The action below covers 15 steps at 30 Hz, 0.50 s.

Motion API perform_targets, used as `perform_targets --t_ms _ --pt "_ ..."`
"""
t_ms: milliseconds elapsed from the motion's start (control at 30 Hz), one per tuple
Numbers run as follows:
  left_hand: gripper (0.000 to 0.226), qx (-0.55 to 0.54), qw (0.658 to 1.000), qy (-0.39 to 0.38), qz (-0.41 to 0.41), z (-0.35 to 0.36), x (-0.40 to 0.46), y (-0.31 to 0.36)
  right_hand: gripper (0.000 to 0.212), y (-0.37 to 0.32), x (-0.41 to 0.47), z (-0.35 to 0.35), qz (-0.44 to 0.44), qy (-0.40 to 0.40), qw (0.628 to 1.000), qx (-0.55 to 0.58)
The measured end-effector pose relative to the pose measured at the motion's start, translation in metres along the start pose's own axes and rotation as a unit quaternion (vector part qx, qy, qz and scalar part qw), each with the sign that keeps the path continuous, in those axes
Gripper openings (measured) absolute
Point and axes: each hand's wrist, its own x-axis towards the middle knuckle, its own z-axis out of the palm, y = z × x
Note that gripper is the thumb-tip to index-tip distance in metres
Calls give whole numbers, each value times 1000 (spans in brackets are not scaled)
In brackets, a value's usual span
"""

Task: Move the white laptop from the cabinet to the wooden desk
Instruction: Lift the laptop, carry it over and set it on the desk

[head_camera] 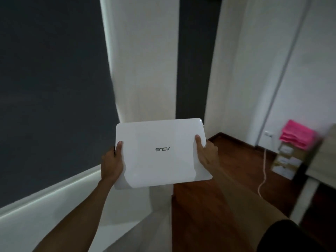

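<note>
The white laptop (161,153) is closed, lid up, with a grey logo in its middle, and I hold it flat in the air in front of me. My left hand (111,163) grips its left edge, thumb on the lid. My right hand (206,153) grips its right edge, thumb on top as well. Part of a pale wooden desk (321,157) shows blurred at the right edge. No cabinet can be made out with certainty.
A dark grey wall panel (51,88) with a white ledge fills the left. White walls and a dark strip (196,60) stand ahead. Brown wood floor (227,179) lies to the right, with a pale cable (263,171), stacked cardboard boxes (287,160) and pink papers (298,133).
</note>
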Motion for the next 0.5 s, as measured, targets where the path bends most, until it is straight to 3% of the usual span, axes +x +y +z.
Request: perform_targets --t_ms 200,500 --pt "65 -56 991 -101 74 135 -41 96 77 71 4 -151 52 136 988 -57" --pt "63 -121 941 -285 136 304 -151 213 75 164 -55 -345 129 302 938 -112"
